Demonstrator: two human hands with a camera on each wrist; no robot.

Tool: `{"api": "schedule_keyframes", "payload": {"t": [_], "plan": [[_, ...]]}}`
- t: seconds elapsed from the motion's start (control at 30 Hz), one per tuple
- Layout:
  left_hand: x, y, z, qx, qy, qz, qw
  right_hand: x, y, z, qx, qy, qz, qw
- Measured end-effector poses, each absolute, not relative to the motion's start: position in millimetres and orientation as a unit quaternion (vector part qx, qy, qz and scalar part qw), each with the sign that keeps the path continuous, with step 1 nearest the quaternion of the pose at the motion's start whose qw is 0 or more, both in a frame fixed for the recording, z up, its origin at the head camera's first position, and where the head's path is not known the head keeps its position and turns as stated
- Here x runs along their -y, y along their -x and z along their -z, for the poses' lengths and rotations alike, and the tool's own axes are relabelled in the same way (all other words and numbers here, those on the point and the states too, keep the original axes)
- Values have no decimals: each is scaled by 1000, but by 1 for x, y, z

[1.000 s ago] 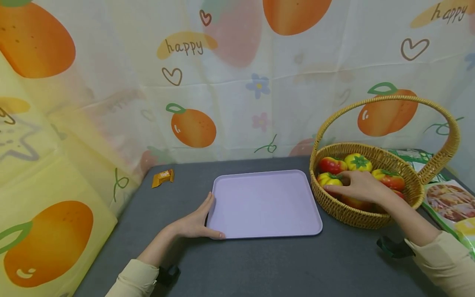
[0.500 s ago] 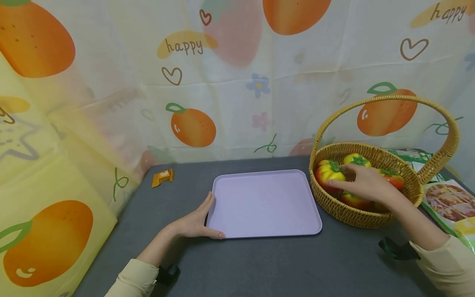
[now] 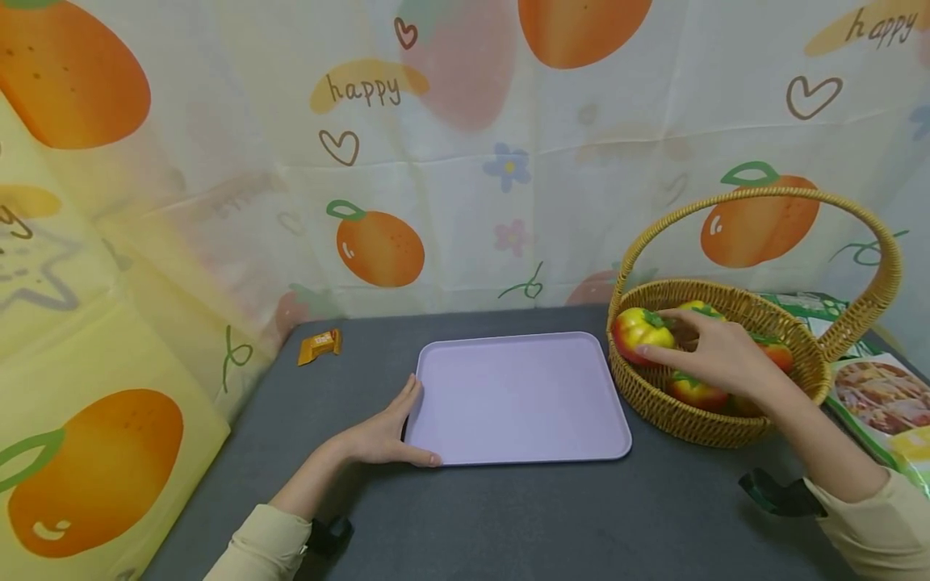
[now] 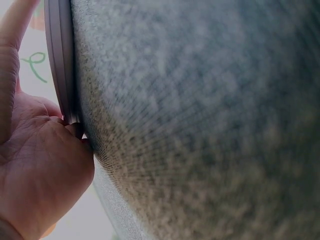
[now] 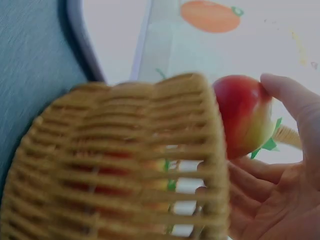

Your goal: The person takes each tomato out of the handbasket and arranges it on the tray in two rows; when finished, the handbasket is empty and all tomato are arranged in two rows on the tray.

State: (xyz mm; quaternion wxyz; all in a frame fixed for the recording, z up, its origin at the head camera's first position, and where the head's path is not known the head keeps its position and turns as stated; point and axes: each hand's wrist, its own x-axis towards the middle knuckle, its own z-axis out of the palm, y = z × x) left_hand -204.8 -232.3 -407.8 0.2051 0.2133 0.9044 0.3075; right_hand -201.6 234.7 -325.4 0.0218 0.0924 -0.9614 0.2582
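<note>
My right hand (image 3: 715, 351) pinches a yellow-and-red ribbed tomato (image 3: 643, 336) with a green calyx, thumb on the near side and fingers behind. The tomato is over the left rim of the wicker basket (image 3: 697, 428); in the right wrist view the tomato (image 5: 244, 112) shows just beyond the weave. Several similar tomatoes (image 3: 696, 392) lie in the basket, partly hidden by my hand and forearm. My left hand (image 3: 378, 434) rests against the near left corner of the lilac tray (image 3: 519, 403), fingers along its left side and thumb at its front edge. The tray bears nothing.
An orange-wrapped snack (image 3: 320, 347) lies at the table's back left. The basket's tall handle (image 3: 756, 194) arches over its opening. Printed packages (image 3: 879, 395) lie to the basket's right. A patterned cloth (image 3: 450, 202) hangs behind the grey table (image 3: 552, 524).
My right hand has lifted the tomato from among the others and brought it slightly left, to the basket's rim. My left hand and the tray have stayed in place.
</note>
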Motion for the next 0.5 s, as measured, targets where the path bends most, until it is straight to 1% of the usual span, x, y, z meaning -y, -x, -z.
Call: {"api": "schedule_keyframes", "payload": {"t": [0.23, 0.5], "plan": [[232, 205, 406, -905, -216, -303, 205, -216, 197, 318, 947, -116, -297, 30], [233, 205, 408, -906, -215, -300, 207, -190, 199, 319, 939, -127, -319, 15]]}}
